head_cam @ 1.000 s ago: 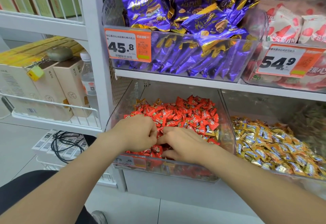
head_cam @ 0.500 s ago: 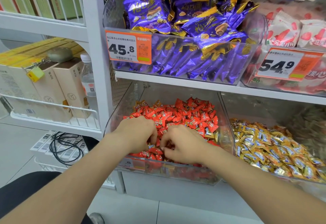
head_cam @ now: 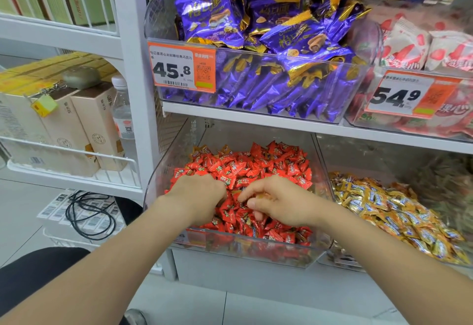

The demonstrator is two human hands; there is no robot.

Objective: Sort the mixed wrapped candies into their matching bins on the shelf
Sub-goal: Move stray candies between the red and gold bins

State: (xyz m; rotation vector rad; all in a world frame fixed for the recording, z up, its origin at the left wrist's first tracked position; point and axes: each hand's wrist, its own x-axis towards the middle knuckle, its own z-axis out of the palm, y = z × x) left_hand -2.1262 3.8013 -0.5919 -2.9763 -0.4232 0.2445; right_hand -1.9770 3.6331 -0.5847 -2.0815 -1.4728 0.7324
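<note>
My left hand [head_cam: 197, 196] curls knuckles-up into the red candies [head_cam: 256, 165] in the clear bin [head_cam: 230, 132]. My right hand [head_cam: 279, 201] is just beside it, fingers bent. I cannot tell whether either grasps one. Gold candies [head_cam: 389, 209] lie right of it.

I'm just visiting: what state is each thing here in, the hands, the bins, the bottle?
Left hand: fingers curled down into the red candies; grip hidden.
Right hand: fingers curled over the candies; hold unclear.
Red candy bin: open-topped, well filled.
Gold candy bin: open-topped, partly filled.
Purple packet bin: heaped above its rim.
Water bottle: upright, capped.
</note>
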